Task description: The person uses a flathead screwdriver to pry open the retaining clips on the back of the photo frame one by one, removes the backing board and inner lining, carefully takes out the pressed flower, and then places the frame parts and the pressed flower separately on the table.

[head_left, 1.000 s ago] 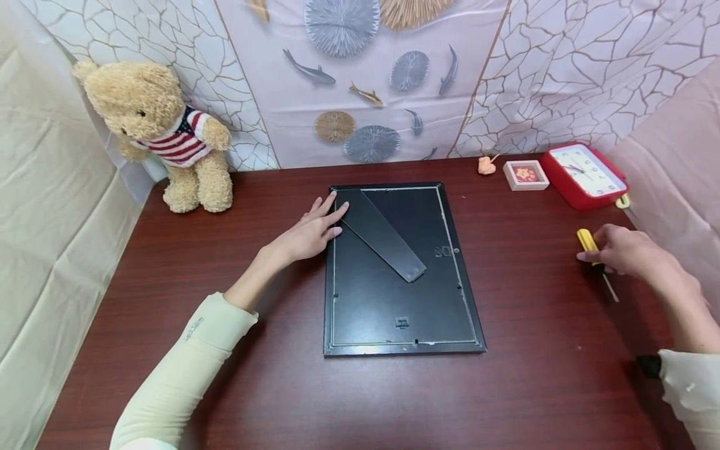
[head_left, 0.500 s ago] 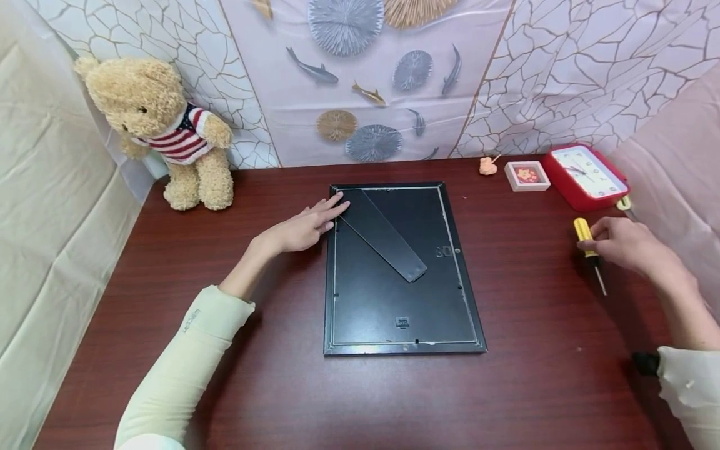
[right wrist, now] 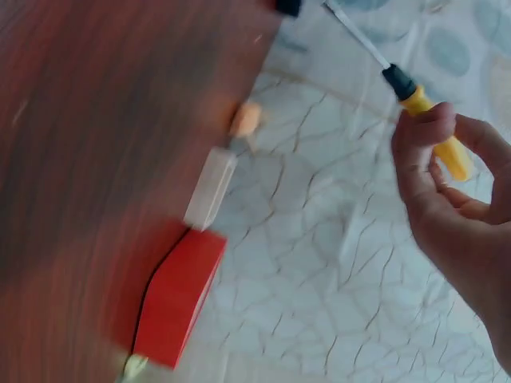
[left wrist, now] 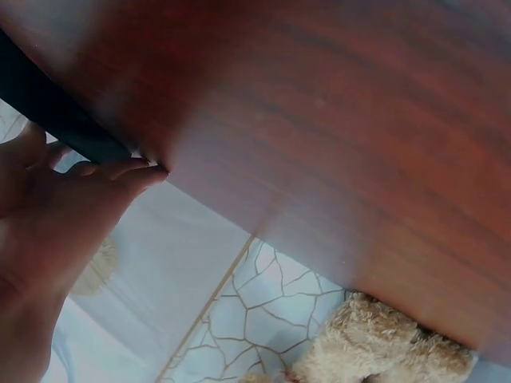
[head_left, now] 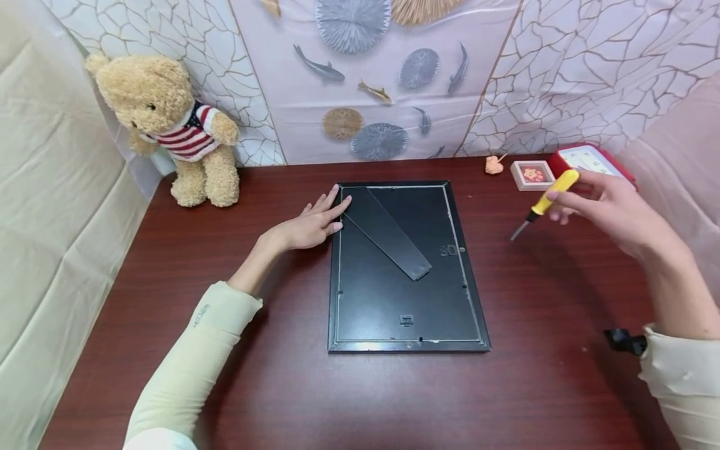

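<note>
Loosely pinched between thumb and fingers, a yellow-handled screwdriver point(head_left: 554, 190) is in the right hand point(head_left: 621, 209), held up above the table point(head_left: 292, 394), its thin metal blade slanting down towards the left, the tip well apart from the picture frame point(head_left: 371, 300). The left hand point(head_left: 304, 230) has its fingers spread and rests them on that frame's upper left corner and side edge, gripping nothing. The frame lies flat at the middle of the table, back side up, with a black support leg point(head_left: 388, 234) folded slantwise across it. Beyond the right hand, near the table's far edge, a red clock point(head_left: 587, 159) is partly hidden by the fingers; just beside it sits a small pale box point(head_left: 532, 175) with a red inside, then a little peach-coloured ornament point(head_left: 494, 165). At the far left corner a teddy bear point(head_left: 180, 137) in a striped sweater leans against the printed cloth point(head_left: 371, 75) behind the table.
</note>
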`<state>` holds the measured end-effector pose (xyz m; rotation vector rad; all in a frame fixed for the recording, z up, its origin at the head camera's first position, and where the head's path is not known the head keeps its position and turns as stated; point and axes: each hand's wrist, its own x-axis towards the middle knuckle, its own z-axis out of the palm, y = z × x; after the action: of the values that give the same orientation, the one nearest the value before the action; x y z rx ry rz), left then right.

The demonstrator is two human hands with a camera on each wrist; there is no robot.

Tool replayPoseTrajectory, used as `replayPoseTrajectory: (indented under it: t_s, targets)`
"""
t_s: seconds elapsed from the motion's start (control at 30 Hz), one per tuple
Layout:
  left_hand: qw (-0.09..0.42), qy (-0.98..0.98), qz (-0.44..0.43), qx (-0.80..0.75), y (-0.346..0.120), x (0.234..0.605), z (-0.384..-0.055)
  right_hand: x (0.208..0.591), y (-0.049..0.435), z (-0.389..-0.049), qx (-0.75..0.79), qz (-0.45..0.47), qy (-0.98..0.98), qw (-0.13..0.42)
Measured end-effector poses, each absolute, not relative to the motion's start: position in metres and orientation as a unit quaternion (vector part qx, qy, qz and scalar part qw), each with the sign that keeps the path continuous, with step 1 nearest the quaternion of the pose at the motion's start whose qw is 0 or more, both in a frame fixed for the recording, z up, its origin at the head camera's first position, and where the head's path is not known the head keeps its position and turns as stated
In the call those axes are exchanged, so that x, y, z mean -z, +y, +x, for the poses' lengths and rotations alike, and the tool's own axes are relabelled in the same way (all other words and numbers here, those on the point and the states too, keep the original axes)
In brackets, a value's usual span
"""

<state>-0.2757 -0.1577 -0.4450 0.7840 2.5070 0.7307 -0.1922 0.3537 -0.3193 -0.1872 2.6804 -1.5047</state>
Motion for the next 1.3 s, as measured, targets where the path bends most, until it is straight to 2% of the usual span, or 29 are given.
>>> replayPoseTrajectory:
  t_s: [0.1, 0.2, 0.47, 0.6, 0.83, 0.93, 1.3]
  targets:
    - [0.197, 0.905, 0.268, -0.266, -0.154, 0.437, -0.264, 0.321, 0.331, -0.195, 0.585, -0.113, 0.803, 0.024]
    - [0.173, 0.913, 0.243, -0.279, -0.147, 0.434, -0.256, 0.328, 0.307, -0.197, 0.651, -0.173, 0.738, 0.039]
    - [0.100, 0.921, 0.199, -0.320, -0.134, 0.452, -0.254, 0.343, 0.260, -0.204, 0.646, -0.263, 0.709, 0.105]
    - [0.093, 0.923, 0.194, -0.320, -0.136, 0.458, -0.255, 0.355, 0.245, -0.207, 0.649, -0.240, 0.714, 0.111]
    - [0.112, 0.942, 0.192, -0.250, -0.140, 0.429, -0.241, 0.375, 0.223, -0.210, 0.664, -0.204, 0.712, 0.105]
    - [0.108, 0.944, 0.195, -0.242, -0.142, 0.433, -0.241, 0.379, 0.219, -0.212, 0.680, -0.194, 0.698, 0.113]
    - [0.039, 0.954, 0.192, -0.228, -0.139, 0.450, -0.238, 0.391, 0.208, -0.224, 0.762, -0.144, 0.610, 0.165]
